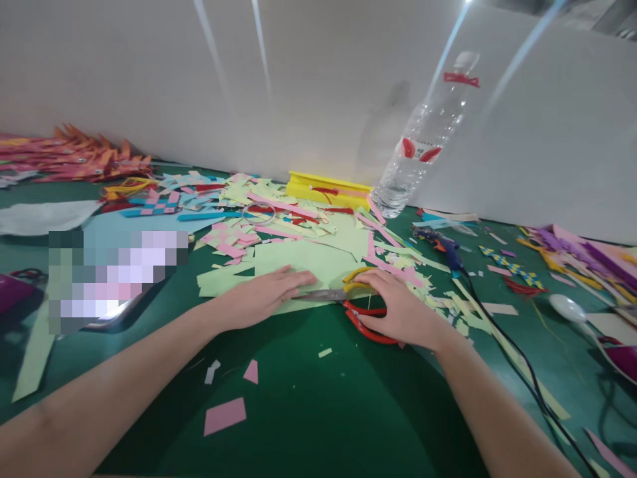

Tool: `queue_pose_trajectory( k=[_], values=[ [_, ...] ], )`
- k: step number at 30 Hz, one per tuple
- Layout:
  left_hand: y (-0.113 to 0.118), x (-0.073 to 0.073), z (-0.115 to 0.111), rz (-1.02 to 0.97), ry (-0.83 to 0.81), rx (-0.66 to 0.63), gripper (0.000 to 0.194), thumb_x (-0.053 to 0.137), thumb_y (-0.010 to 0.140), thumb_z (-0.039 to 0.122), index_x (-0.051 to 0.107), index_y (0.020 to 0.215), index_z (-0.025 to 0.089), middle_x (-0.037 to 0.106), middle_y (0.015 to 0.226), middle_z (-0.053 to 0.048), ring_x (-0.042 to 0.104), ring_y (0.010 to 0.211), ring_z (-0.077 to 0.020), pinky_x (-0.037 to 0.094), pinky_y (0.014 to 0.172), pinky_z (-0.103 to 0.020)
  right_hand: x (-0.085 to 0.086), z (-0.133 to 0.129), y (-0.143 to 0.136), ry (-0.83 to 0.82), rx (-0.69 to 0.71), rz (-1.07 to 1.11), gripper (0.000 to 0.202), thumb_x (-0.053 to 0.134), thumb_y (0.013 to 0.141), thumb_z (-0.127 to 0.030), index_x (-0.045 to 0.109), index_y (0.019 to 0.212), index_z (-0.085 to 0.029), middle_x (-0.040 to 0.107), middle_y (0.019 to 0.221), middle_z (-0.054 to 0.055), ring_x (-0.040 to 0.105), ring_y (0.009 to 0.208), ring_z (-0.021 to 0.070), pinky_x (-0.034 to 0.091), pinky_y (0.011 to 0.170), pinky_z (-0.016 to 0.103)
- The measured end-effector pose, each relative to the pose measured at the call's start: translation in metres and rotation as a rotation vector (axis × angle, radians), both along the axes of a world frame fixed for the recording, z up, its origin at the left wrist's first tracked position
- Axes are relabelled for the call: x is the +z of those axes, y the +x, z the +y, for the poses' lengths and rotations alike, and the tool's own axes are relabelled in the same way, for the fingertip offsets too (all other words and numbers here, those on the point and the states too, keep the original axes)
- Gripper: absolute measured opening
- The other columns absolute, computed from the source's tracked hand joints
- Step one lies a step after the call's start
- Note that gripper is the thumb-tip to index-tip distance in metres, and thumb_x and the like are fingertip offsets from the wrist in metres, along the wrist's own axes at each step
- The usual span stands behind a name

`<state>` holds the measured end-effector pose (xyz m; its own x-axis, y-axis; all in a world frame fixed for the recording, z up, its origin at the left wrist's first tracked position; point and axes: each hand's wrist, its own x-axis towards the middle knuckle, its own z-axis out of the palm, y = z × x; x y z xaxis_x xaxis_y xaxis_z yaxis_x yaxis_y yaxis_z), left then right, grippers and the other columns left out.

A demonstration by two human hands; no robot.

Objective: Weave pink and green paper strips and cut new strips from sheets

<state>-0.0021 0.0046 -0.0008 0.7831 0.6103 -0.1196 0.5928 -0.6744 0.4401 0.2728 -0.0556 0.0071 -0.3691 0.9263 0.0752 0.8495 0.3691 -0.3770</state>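
Observation:
My right hand [395,305] grips a pair of scissors [331,294] with one yellow and one red handle loop. Their blades point left and reach toward the fingers of my left hand [266,292], along the near edge of the paper. Flat and with fingers stretched out, my left hand presses on a pale green sheet of paper [303,257]. Whether the blades have the paper between them is hard to make out. Scraps of pink paper [225,416] lie on the green table in front of my hands.
A clear plastic bottle [423,143] leans against the grey wall. Behind the sheet are a yellow paper trough [328,191] and heaped paper strips. A blue glue gun [442,245] trails a black cord at right, near a white spoon [570,309]. Left lies a blurred-out phone [124,282].

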Motion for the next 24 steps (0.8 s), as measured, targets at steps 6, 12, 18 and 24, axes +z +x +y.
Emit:
queue_pose_trajectory(
  k=[6, 12, 18, 24],
  values=[
    [0.001, -0.001, 0.002, -0.022, 0.021, -0.019, 0.046, 0.018, 0.101, 0.033, 0.034, 0.144, 0.028, 0.034, 0.152, 0.002, 0.024, 0.141, -0.0263, 0.031, 0.110, -0.040, -0.005, 0.001, 0.000, -0.029, -0.013, -0.002, 0.048, 0.061, 0.079, -0.045, 0.051, 0.122, -0.025, 0.051, 0.130, 0.009, 0.048, 0.121, 0.0282, 0.039, 0.102, 0.049],
    [0.000, -0.005, 0.003, -0.022, -0.006, 0.001, 0.047, 0.018, 0.101, 0.039, 0.034, 0.144, 0.028, 0.034, 0.152, 0.002, 0.023, 0.141, -0.0274, 0.030, 0.111, -0.042, 0.001, 0.000, 0.004, -0.077, -0.006, 0.019, 0.045, 0.061, 0.079, -0.044, 0.054, 0.119, -0.026, 0.051, 0.132, 0.008, 0.049, 0.121, 0.0276, 0.041, 0.101, 0.047],
    [0.006, -0.003, -0.004, -0.122, 0.023, 0.011, 0.047, 0.020, 0.101, 0.040, 0.036, 0.143, 0.025, 0.033, 0.152, -0.001, 0.020, 0.143, -0.0229, 0.015, 0.117, -0.043, 0.007, -0.002, 0.008, -0.048, -0.034, 0.004, 0.049, 0.063, 0.075, -0.046, 0.057, 0.117, -0.023, 0.051, 0.134, 0.010, 0.043, 0.128, 0.0312, 0.040, 0.103, 0.049],
    [0.014, -0.004, -0.012, -0.325, -0.063, 0.153, 0.040, 0.023, 0.099, 0.030, 0.044, 0.134, 0.026, 0.036, 0.151, -0.001, 0.025, 0.141, -0.0196, 0.023, 0.114, -0.042, 0.008, 0.000, 0.026, -0.070, -0.038, -0.008, 0.050, 0.068, 0.071, -0.042, 0.058, 0.117, -0.025, 0.056, 0.130, 0.008, 0.043, 0.129, 0.0317, 0.040, 0.103, 0.049]
  ],
)
